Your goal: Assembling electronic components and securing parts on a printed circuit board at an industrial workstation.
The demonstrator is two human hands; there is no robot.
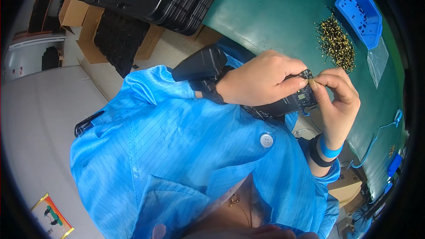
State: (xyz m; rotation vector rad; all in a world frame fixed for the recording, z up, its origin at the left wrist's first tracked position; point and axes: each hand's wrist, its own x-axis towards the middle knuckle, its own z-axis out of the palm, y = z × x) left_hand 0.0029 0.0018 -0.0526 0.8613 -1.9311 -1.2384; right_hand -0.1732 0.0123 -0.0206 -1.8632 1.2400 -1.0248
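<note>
A black circuit board [290,104] with small components is held in front of my blue jacket. My left hand [261,79] grips its upper edge, thumb laid across the board's face. At the board's right end, my right hand [338,95] is closed in a pinch, thumb and forefinger meeting right beside the left thumb. Whatever sits between those fingertips is too small to make out. Beyond the hands on the green mat lies a pile of small black-and-gold leads [335,40]. A blue bin [373,35] with a few tiny dark pieces stands beside the pile.
A green mat [265,9] covers the table. Stacked black trays [177,6] at the upper left carry several boards. Cardboard boxes [90,33] stand behind them. A clear plastic bag [377,64] lies by the bin, and a blue coiled cord [372,146] runs along the right.
</note>
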